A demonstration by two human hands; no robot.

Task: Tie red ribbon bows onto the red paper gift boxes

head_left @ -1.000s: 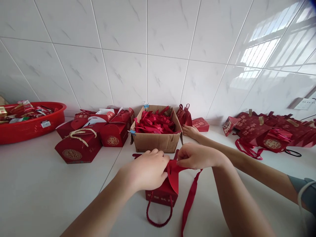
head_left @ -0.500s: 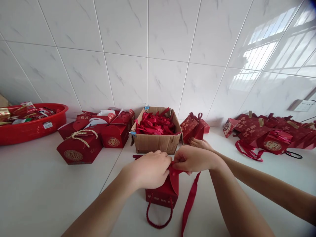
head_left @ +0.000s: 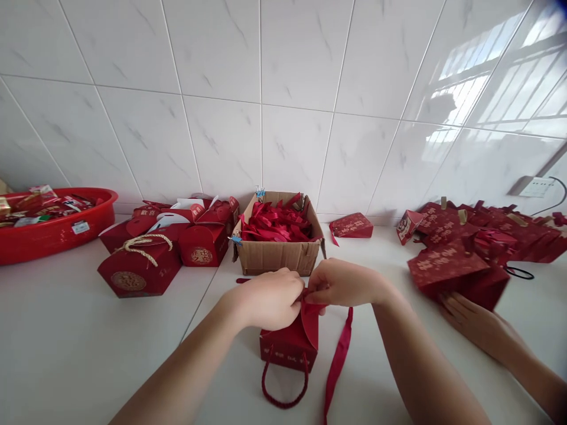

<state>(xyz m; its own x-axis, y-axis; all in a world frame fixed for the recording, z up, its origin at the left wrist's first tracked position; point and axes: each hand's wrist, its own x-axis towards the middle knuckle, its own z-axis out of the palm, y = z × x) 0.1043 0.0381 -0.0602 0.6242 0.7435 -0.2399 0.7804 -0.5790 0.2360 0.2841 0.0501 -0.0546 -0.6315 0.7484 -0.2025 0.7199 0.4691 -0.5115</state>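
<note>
A small red gift box (head_left: 287, 348) with a looped cord handle (head_left: 284, 404) stands in front of me, its curved flaps folded together on top. My left hand (head_left: 275, 300) is closed over the top of this box, its fingertips pinching red ribbon there. Opposite it, my right hand (head_left: 343, 284) is also closed in a pinch on the red ribbon (head_left: 315, 308) at the flaps. The hands nearly touch, and they hide the exact grip of each. A long ribbon end (head_left: 340, 354) trails down over the table, right of the box.
Behind my hands stands a cardboard box (head_left: 279, 257) of red ribbons. Filled red boxes (head_left: 142, 268) and a red basin (head_left: 57, 236) of sweets are at left. A co-worker's hand (head_left: 478, 324) holds red boxes at right, near a pile of red bags (head_left: 447, 227).
The co-worker's hand has moved right and nearer with the red box from beside the cardboard box. My hands stay at the box top, with the fingers shifted slightly.
</note>
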